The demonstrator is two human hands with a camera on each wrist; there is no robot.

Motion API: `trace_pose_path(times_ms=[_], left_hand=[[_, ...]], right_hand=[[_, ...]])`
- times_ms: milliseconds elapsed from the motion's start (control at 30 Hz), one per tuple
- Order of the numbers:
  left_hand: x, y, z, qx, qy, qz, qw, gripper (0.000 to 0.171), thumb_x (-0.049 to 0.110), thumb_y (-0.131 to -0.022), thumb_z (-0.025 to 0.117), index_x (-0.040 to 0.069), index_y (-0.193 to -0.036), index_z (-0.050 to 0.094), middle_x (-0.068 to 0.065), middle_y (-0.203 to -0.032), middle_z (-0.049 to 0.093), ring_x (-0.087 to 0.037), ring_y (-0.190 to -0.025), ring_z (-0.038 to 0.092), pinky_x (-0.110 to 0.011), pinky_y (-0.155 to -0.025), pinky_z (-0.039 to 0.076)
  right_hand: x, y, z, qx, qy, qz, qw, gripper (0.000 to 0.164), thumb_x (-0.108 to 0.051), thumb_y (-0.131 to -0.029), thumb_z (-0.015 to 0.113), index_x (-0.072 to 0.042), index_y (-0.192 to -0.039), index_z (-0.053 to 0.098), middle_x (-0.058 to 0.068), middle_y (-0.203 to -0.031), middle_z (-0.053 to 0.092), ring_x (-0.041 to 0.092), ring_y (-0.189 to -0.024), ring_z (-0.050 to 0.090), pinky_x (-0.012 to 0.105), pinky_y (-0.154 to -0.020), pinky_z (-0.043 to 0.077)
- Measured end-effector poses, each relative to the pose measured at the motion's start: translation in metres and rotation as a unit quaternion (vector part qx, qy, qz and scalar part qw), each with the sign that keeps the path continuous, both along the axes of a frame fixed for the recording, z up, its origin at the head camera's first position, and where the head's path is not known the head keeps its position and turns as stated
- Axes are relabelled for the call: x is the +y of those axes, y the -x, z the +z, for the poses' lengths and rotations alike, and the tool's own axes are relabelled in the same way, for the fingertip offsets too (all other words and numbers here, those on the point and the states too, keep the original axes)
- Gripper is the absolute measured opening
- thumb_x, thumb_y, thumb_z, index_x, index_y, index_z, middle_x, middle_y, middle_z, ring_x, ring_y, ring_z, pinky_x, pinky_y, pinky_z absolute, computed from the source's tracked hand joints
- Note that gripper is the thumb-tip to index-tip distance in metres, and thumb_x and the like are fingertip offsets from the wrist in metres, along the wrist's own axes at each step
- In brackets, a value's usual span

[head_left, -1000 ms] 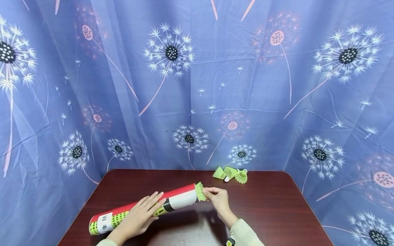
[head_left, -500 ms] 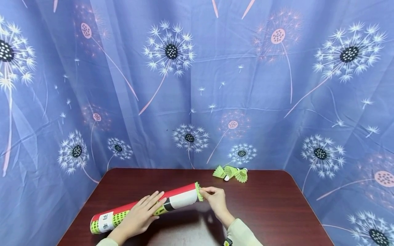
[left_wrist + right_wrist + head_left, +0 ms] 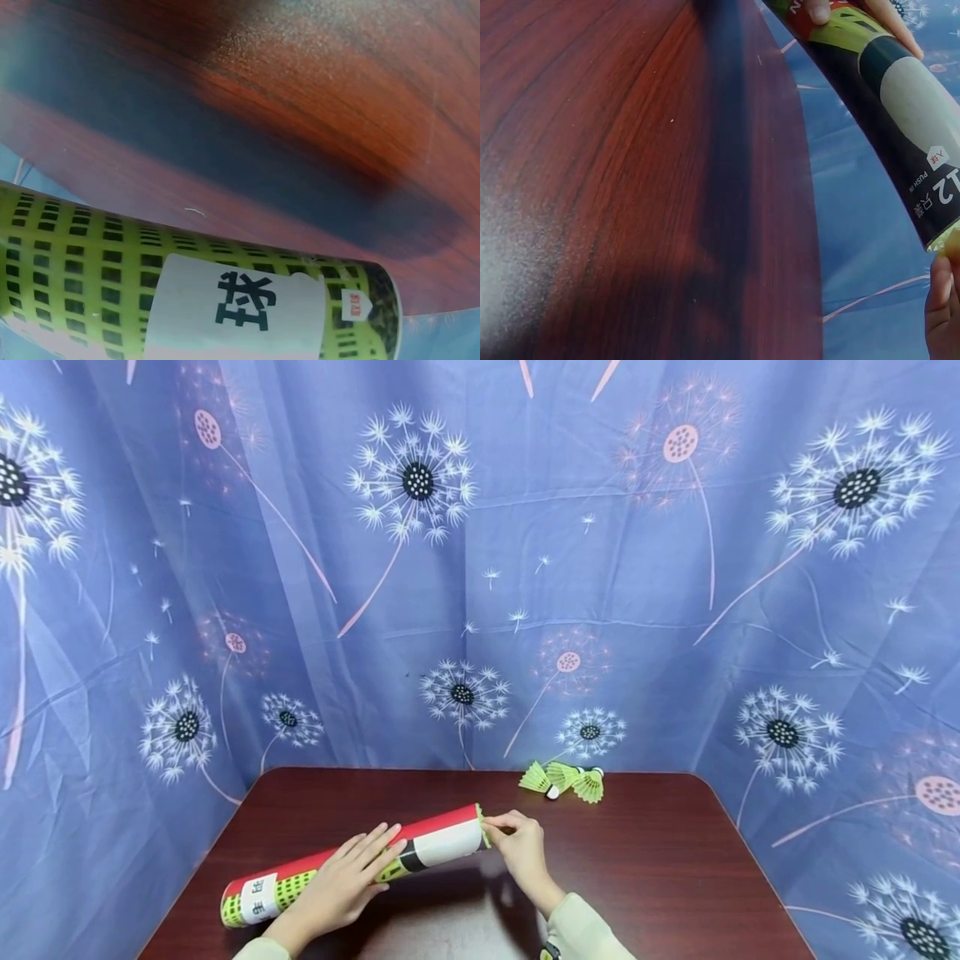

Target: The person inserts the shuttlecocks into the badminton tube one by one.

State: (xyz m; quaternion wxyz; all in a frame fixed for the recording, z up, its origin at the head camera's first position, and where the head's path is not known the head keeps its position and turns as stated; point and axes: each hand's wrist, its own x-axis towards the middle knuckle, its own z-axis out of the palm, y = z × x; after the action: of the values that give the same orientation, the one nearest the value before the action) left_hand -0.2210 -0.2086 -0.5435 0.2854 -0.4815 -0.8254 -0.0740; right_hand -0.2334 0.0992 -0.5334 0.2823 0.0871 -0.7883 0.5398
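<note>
Backdrop: blue dandelion curtain (image 3: 480, 577) behind the 12 o'clock edge of the red-brown table (image 3: 645, 868).
Loose cluster: three spare shuttlecocks (image 3: 588, 787) near that edge, at 2 o'clock from the mouth of the tube (image 3: 444, 842).
In the way: the left hand (image 3: 341, 885) covers the tube's middle; fingertips of the right hand (image 3: 522, 853) hide part of the mouth.
Tube place: mostly over the table's 9 o'clock half.
Tube axis: 8 to 2 o'clock, label end at 8, mouth at 2.
Mouth: an inserted shuttlecock (image 3: 486, 839) sits nearly all inside, its thin green skirt rim facing 2.
Left grip: clamped on the tube, fingers across the top, thumb on the 6 o'clock side.
Right grip: thumb and forefinger together, pinching the skirt rim.
</note>
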Motion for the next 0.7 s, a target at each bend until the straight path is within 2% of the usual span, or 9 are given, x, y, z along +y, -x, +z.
trace_pose_path(times_ms=[167, 433, 533, 700], left_hand=[[-0.001, -0.0012, -0.0019, -0.015, 0.005, 0.009, 0.9998, 0.055, 0.038, -0.102, 0.039, 0.006, -0.146, 0.041, -0.014, -0.152, 0.035, -0.033, -0.135, 0.039, -0.029, -0.118, 0.009], [-0.0016, -0.0011, -0.0025, -0.011, 0.011, 0.012, 0.9998, 0.055, 0.038, -0.102, 0.04, 0.006, -0.147, 0.04, -0.015, -0.151, 0.036, -0.031, -0.137, 0.036, -0.031, -0.117, 0.013], [-0.001, -0.0012, -0.002, -0.011, 0.01, 0.009, 0.9999, 0.055, 0.037, -0.101, 0.041, 0.006, -0.147, 0.04, -0.015, -0.152, 0.035, -0.031, -0.138, 0.035, -0.03, -0.118, 0.008], [-0.0005, 0.0002, -0.0025, -0.009, 0.001, 0.006, 0.9999, 0.055, 0.039, -0.103, 0.035, 0.006, -0.146, 0.042, -0.014, -0.152, 0.036, -0.031, -0.138, 0.035, -0.029, -0.118, 0.007]], right_hand=[[-0.0005, 0.0029, -0.0043, 0.011, -0.005, 0.006, 1.0, 0.015, 0.003, -0.067, 0.083, -0.009, -0.076, 0.079, -0.003, -0.066, 0.068, 0.0, -0.06, 0.057, 0.013, -0.054, 0.045], [-0.0003, 0.0052, -0.0043, -0.027, -0.011, 0.034, 0.999, 0.013, 0.003, -0.071, 0.08, -0.007, -0.078, 0.079, -0.002, -0.067, 0.067, 0.001, -0.06, 0.055, 0.014, -0.055, 0.045], [0.0008, 0.0059, -0.0047, -0.029, -0.021, 0.031, 0.999, 0.013, 0.004, -0.07, 0.08, -0.007, -0.078, 0.079, -0.002, -0.067, 0.066, 0.0, -0.059, 0.054, 0.015, -0.054, 0.045], [0.0048, 0.0073, -0.0032, -0.023, -0.037, 0.02, 0.999, 0.011, -0.001, -0.069, 0.082, -0.008, -0.076, 0.078, -0.004, -0.068, 0.067, 0.001, -0.06, 0.056, 0.015, -0.055, 0.047]])
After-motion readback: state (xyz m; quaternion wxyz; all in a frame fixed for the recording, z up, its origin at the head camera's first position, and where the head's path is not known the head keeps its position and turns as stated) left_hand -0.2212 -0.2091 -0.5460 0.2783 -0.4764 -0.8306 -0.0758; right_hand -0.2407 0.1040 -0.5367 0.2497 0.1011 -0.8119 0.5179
